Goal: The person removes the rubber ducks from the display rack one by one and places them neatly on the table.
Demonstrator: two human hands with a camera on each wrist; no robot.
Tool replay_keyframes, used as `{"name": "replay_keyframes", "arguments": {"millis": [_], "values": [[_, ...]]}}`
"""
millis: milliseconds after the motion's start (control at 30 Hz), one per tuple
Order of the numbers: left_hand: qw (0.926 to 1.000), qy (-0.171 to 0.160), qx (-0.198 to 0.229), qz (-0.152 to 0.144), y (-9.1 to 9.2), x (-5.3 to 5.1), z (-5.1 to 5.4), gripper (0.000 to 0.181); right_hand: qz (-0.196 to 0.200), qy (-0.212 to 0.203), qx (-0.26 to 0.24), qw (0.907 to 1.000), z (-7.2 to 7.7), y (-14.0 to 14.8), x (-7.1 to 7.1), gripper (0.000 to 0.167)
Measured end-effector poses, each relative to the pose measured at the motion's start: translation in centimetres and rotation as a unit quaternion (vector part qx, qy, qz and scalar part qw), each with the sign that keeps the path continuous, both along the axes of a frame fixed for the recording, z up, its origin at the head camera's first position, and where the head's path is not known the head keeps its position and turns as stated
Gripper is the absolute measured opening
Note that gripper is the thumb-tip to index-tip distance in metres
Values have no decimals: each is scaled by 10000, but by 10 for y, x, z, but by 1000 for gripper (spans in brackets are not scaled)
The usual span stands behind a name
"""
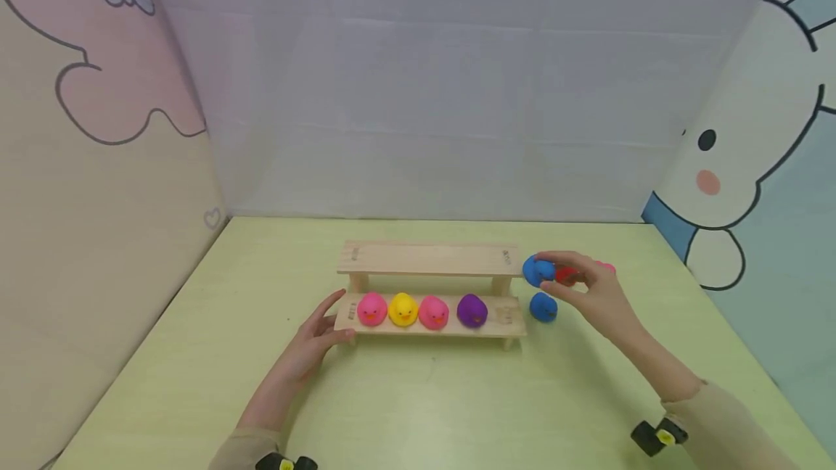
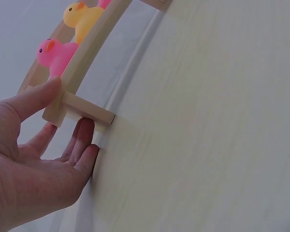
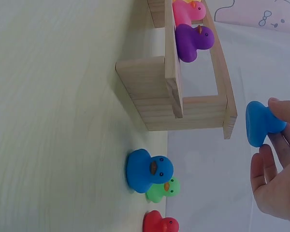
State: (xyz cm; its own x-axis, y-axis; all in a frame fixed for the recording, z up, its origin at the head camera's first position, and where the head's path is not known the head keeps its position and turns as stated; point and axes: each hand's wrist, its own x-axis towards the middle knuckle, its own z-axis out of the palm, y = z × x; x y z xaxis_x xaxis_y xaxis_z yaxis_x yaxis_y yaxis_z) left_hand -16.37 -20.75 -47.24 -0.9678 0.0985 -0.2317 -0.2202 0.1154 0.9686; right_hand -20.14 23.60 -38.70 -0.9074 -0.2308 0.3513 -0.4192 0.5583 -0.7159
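Note:
A two-tier wooden rack (image 1: 427,258) stands on the table. On its lower step sit a pink duck (image 1: 371,309), a yellow duck (image 1: 403,310), a second pink duck (image 1: 434,312) and, past a gap, a purple duck (image 1: 472,311). My left hand (image 1: 307,343) grips the left end of the lower step, its thumb (image 2: 41,96) against the plank. Off the rack's right end, my right hand (image 1: 597,296) pinches a blue duck (image 3: 261,123) between thumb and fingers, at about the upper step's height in the right wrist view.
Another blue duck (image 1: 543,307) stands on the table right of the rack. Close by are a green duck (image 3: 159,192) and a red duck (image 3: 159,223). Something pink (image 1: 607,266) shows behind my right hand. Printed cloth walls (image 1: 457,93) enclose the table's back and sides.

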Motion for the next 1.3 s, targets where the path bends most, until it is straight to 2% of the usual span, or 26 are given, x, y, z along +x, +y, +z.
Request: {"name": "replay_keyframes", "arguments": {"millis": [200,500,867,1133,1300], "values": [[9999,7,123,-34,0,-1,0,77,-3,246,-141,9996,-6,14,-1,42],[9999,-24,166,-15,-1,-2,0,77,-205,185,59,9996,-24,36,-6,43],[9997,-155,167,74,2,-1,5,76,-539,-421,145,9976,-40,60,-8,39],[9998,-111,157,44,2,0,4,77,-323,-853,638,9938,-52,71,-13,40],[9998,-123,161,17,1,1,2,77,-296,-1190,695,9900,-57,76,-13,42]]}}
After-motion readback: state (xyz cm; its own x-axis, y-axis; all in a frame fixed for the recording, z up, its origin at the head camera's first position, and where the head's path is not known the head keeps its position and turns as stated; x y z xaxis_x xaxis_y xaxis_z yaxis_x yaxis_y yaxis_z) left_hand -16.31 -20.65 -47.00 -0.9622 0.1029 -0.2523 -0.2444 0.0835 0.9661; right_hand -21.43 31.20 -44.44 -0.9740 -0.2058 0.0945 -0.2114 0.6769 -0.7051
